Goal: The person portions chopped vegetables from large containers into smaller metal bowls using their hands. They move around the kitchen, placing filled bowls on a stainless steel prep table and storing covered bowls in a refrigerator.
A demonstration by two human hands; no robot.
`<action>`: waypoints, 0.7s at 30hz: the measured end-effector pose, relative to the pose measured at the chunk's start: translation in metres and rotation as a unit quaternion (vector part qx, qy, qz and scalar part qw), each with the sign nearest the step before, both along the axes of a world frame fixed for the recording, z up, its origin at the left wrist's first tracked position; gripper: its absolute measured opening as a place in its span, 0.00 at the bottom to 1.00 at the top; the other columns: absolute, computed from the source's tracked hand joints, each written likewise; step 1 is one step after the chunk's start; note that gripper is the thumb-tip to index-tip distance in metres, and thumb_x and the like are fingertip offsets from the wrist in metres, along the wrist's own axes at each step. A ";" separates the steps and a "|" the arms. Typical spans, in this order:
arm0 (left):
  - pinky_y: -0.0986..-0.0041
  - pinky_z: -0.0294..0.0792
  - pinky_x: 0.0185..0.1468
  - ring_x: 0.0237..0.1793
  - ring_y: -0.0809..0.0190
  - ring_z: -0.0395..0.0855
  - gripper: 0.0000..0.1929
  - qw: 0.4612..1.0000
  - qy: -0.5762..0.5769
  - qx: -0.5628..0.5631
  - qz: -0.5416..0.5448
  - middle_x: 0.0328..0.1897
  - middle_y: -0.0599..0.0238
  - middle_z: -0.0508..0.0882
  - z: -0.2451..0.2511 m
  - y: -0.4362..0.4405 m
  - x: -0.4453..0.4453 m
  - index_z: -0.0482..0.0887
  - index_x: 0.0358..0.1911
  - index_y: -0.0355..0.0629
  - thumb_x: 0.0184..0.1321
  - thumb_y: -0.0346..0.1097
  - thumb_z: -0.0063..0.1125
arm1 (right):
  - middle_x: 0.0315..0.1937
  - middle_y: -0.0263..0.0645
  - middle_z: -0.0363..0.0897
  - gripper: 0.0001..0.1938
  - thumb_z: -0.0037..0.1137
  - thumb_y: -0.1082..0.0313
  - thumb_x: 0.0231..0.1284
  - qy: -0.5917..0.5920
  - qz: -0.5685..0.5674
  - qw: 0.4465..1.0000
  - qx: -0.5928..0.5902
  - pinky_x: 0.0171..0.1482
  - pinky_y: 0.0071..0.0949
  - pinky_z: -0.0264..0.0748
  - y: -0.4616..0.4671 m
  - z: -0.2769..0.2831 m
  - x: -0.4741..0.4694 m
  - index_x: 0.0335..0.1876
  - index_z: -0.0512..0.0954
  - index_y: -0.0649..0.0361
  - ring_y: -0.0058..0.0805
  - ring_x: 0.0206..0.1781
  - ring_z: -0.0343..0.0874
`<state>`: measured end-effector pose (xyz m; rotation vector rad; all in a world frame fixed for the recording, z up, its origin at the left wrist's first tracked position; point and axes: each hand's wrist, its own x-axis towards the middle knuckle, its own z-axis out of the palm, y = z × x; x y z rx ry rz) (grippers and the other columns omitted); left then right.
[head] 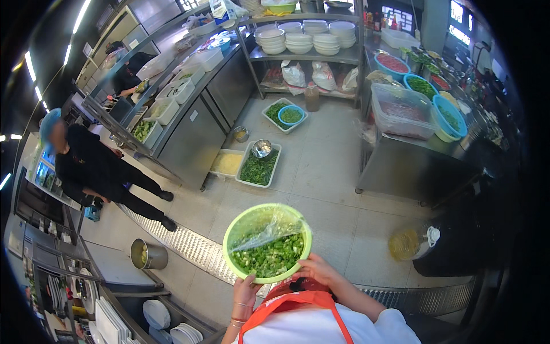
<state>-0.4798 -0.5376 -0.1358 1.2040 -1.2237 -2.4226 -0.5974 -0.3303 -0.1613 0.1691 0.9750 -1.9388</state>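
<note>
A light green plastic bowl (230,258) is held in front of my body at about waist height. Chopped green vegetables (275,256) fill its lower part, and clear plastic film (266,232) covers the far portion, leaving the near side uncovered. My left hand (246,292) grips the near rim, thumb up over the edge. On the right side of the rim, my right hand (317,268) supports the bowl, its fingers partly hidden beneath. A red apron (292,303) hangs just below the bowl.
On the floor stand a white tray of leafy greens (259,170), a tray with a blue bowl (291,115), a metal pot (150,254) and an oil jug (406,245). A person (94,159) stands left. Steel counters (193,129) flank the aisle; a metal drain grating (184,234) crosses it.
</note>
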 end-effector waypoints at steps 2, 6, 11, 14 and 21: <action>0.69 0.77 0.39 0.40 0.59 0.80 0.12 0.999 -0.008 -0.037 0.002 0.40 0.60 0.80 0.016 0.000 -0.045 0.75 0.44 0.37 0.55 0.23 0.50 | 0.50 0.42 0.73 0.16 0.49 0.67 0.63 -0.064 -0.018 0.998 -0.014 0.43 0.27 0.81 0.002 0.008 -0.040 0.54 0.66 0.63 0.32 0.47 0.78; 0.70 0.77 0.39 0.38 0.61 0.81 0.13 0.996 -0.005 -0.089 -0.026 0.41 0.60 0.81 0.017 0.000 -0.145 0.75 0.45 0.35 0.54 0.22 0.49 | 0.41 0.40 0.78 0.11 0.51 0.65 0.63 -0.160 -0.018 0.987 -0.019 0.35 0.19 0.79 0.002 -0.004 -0.125 0.46 0.72 0.62 0.28 0.40 0.79; 0.72 0.77 0.39 0.37 0.62 0.82 0.13 0.992 0.005 -0.061 -0.114 0.40 0.59 0.82 -0.005 -0.008 -0.291 0.76 0.45 0.34 0.54 0.23 0.51 | 0.28 0.38 0.76 0.06 0.47 0.68 0.60 -0.102 -0.075 0.990 0.062 0.19 0.15 0.59 0.008 -0.031 -0.233 0.38 0.73 0.62 0.18 0.23 0.69; 0.74 0.76 0.41 0.38 0.64 0.81 0.14 0.977 0.022 -0.074 -0.199 0.41 0.61 0.82 -0.016 -0.005 -0.397 0.75 0.47 0.34 0.55 0.25 0.53 | 0.30 0.40 0.74 0.07 0.43 0.70 0.59 -0.176 -0.169 0.969 0.047 0.17 0.14 0.54 0.016 -0.027 -0.311 0.36 0.70 0.66 0.18 0.21 0.65; 0.78 0.72 0.43 0.39 0.70 0.78 0.14 0.914 0.060 -0.098 -0.389 0.43 0.65 0.81 0.008 -0.003 -0.594 0.75 0.49 0.34 0.59 0.28 0.54 | 0.29 0.34 0.75 0.08 0.51 0.67 0.52 -0.183 -0.311 0.927 0.106 0.16 0.13 0.56 0.029 0.000 -0.442 0.38 0.71 0.57 0.17 0.16 0.60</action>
